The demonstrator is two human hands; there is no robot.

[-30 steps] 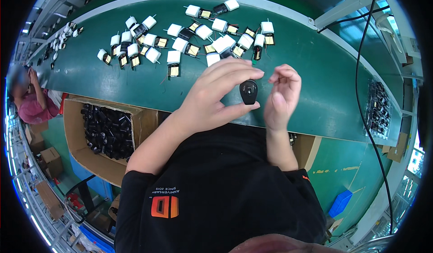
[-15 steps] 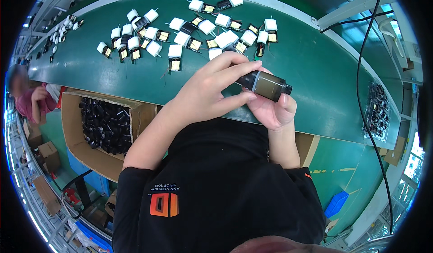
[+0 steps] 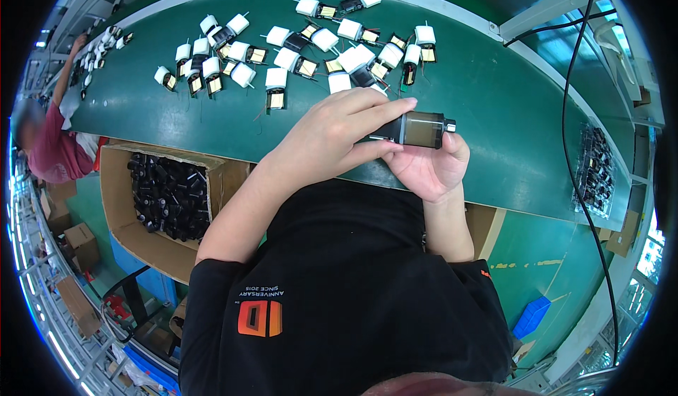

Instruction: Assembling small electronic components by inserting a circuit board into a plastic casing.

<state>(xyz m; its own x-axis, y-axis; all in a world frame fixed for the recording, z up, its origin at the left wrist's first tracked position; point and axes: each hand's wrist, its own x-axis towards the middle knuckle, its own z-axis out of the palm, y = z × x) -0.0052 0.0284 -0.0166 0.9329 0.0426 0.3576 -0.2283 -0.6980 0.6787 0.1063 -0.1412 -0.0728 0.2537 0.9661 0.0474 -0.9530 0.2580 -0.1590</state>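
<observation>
Between my hands, above the near edge of the green worktable (image 3: 494, 159), lies a black cylinder with a smoky see-through section (image 3: 424, 129). It is held nearly level, its small shiny tip to the right. My left hand (image 3: 332, 131) grips its black left end between thumb and fingers and hides much of it. From below and to the right, my right hand (image 3: 432, 170) steadies it, thumb close to the right end; its other fingers are partly hidden behind the cylinder. Beyond my hands lie several white-capped parts (image 3: 275, 79) with black frames, pale yellow blocks and thin wires.
On my left stands an open cardboard box (image 3: 116, 205) full of black housings (image 3: 166, 198). Clear bags of dark parts (image 3: 595, 173) lie at the table's right end. A black cable (image 3: 565, 134) hangs on the right. Another person (image 3: 60, 145) sits at far left near more white parts (image 3: 99, 50).
The cylinder has turned from slanting down rightward to nearly level, its tip rising. My right thumb has shifted slightly. The other person's arm now reaches up toward the far parts.
</observation>
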